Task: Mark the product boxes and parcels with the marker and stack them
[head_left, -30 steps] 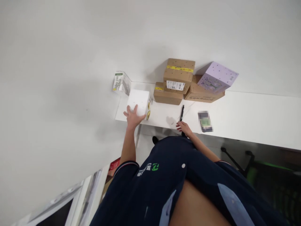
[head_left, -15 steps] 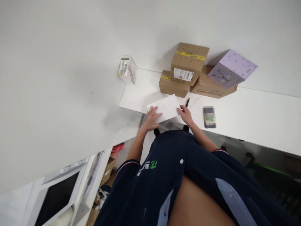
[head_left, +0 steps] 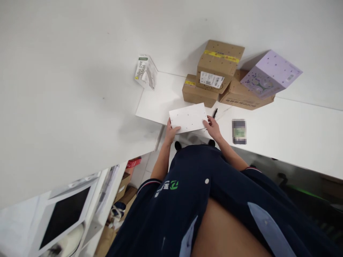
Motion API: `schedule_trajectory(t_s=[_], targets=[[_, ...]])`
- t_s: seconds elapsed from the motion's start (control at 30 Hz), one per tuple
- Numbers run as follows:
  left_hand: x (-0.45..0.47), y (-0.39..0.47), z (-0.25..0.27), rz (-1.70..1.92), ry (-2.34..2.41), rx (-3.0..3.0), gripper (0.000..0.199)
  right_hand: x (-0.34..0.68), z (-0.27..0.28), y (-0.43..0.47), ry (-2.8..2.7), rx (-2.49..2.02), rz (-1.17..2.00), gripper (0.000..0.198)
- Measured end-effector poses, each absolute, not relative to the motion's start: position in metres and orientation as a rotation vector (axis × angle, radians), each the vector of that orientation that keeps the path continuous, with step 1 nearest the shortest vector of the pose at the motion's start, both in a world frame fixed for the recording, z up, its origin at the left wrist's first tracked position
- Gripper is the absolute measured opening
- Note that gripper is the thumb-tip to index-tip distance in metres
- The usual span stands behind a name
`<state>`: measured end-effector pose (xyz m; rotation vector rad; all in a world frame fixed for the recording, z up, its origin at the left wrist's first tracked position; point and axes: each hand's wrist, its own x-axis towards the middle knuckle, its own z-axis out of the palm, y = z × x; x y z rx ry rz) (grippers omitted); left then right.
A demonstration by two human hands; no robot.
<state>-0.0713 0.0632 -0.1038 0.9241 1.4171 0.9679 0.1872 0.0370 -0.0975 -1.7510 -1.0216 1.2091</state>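
A flat white rectangular piece (head_left: pixel 189 117) with a few small dark specks lies between my two hands, over the front edge of the white desk. Whether it is a folded sheet or a thin box I cannot tell. My left hand (head_left: pixel 170 132) grips its left end, the thumb on top and the fingers hidden behind it. At the right end my right hand (head_left: pixel 213 126) is closed on it, thumb also on top. Just beyond the right hand lies a black pen (head_left: pixel 215 112).
Brown cardboard boxes (head_left: pixel 221 67) stand stacked at the back, with a lilac box (head_left: pixel 278 69) leaning on top to the right. A pixelated phone-like object (head_left: pixel 239 131) lies on the desk (head_left: pixel 302 132). A white "Super Meal" carton (head_left: pixel 146 71) stands at the left.
My left hand was spread flat over the white piece; now it grips the left edge with the thumb on top. The piece has turned slightly more level. The right hand keeps its hold.
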Motion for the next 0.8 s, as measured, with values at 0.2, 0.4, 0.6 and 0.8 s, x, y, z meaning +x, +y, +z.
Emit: schedule_trajectory(t_s=[0.2, 0.4, 0.6, 0.8], targets=[[-0.071, 0.065, -0.102, 1.009, 1.353, 0.882, 0.096, 0.186, -0.098, 0.032, -0.985, -1.747, 1.222, 0.065], [-0.072, 0.061, -0.099, 0.987, 1.342, 0.939, 0.097, 0.188, -0.089, 0.024, -0.992, -1.704, 1.226, 0.061], [-0.075, 0.036, -0.1, 1.031, 1.337, 1.034, 0.103, 0.199, -0.084, 0.014, -1.016, -1.545, 1.259, 0.047], [-0.074, 0.012, -0.109, 1.131, 1.405, 0.967, 0.071, 0.196, -0.096, 0.002, -0.92, -1.501, 1.346, 0.03]])
